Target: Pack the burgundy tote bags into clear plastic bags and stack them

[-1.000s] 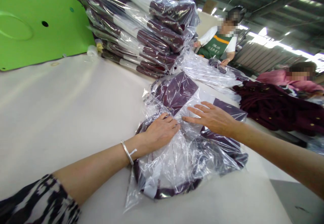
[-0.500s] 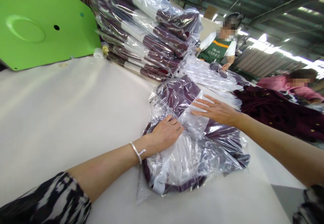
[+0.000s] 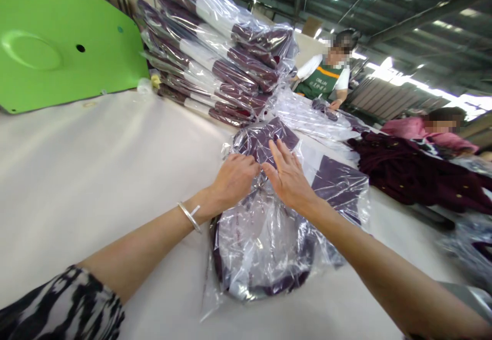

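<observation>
A folded dark purple garment (image 3: 338,189) lies on the white table inside a clear plastic bag (image 3: 265,232), with a white band across its middle. My left hand (image 3: 235,180) is closed at the bag's left side, its curled fingers gripping the plastic. Close beside it, my right hand (image 3: 290,178) rests over the middle of the package, fingers stretched out and thumb apart. The thumb points at the left fingertips. Part of the white band is hidden behind the right hand.
Behind the package rises a stack of bagged purple garments (image 3: 215,63). A green panel (image 3: 73,43) stands at the left. Loose dark purple garments (image 3: 415,171) lie to the right. A person in a green apron (image 3: 319,80) and another in pink (image 3: 407,125) are across the table.
My right hand has moved left across the package, up to my left hand. The left hand has shifted slightly up and left, and its fingers have curled into a grip.
</observation>
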Demonstrator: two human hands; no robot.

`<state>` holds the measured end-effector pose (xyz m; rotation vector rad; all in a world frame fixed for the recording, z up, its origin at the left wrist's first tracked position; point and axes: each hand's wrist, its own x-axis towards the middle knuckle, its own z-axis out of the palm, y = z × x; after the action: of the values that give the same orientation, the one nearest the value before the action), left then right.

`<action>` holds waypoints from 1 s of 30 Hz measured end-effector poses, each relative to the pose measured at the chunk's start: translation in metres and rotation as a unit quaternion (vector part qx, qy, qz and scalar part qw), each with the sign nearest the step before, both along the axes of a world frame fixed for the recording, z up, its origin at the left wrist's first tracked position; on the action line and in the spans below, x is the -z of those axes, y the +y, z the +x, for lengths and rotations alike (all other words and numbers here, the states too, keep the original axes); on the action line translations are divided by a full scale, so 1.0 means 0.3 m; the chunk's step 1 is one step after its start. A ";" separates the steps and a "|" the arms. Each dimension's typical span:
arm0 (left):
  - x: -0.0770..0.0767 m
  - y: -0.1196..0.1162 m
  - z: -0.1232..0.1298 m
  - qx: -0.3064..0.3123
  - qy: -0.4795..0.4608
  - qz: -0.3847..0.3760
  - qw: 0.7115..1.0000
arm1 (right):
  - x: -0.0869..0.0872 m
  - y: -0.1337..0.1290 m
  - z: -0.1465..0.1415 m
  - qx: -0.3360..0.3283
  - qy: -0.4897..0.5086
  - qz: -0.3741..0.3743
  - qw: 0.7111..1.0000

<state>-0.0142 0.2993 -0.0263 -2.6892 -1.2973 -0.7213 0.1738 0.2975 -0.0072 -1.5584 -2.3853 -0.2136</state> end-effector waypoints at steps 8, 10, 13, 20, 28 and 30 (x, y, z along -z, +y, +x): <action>0.066 0.089 -0.113 -0.109 -0.017 -0.069 0.991 | 0.112 0.179 0.084 0.025 0.098 -0.168 0.981; 0.094 0.115 -0.128 -0.114 -0.071 -0.092 0.987 | 0.085 0.177 0.103 0.028 0.163 -0.163 0.973; 0.122 0.153 -0.139 -0.113 -0.211 -0.118 0.964 | 0.100 0.127 0.108 0.049 0.109 -0.071 0.990; 0.091 0.138 -0.150 -0.145 -0.586 -0.422 0.677 | 0.074 0.125 0.139 0.069 0.223 -0.138 0.963; 0.022 0.184 -0.205 -0.095 -0.562 -0.544 0.616 | 0.062 -0.159 0.770 0.122 0.068 0.111 0.984; 0.014 0.226 -0.189 -0.089 -0.535 -0.560 0.626 | 0.161 -0.247 0.929 0.109 -0.037 0.151 0.982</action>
<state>-0.0710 0.3670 -0.0304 -2.5275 -3.0737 -2.3447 0.4526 0.2233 -0.0556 -1.6813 -2.1077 -0.6576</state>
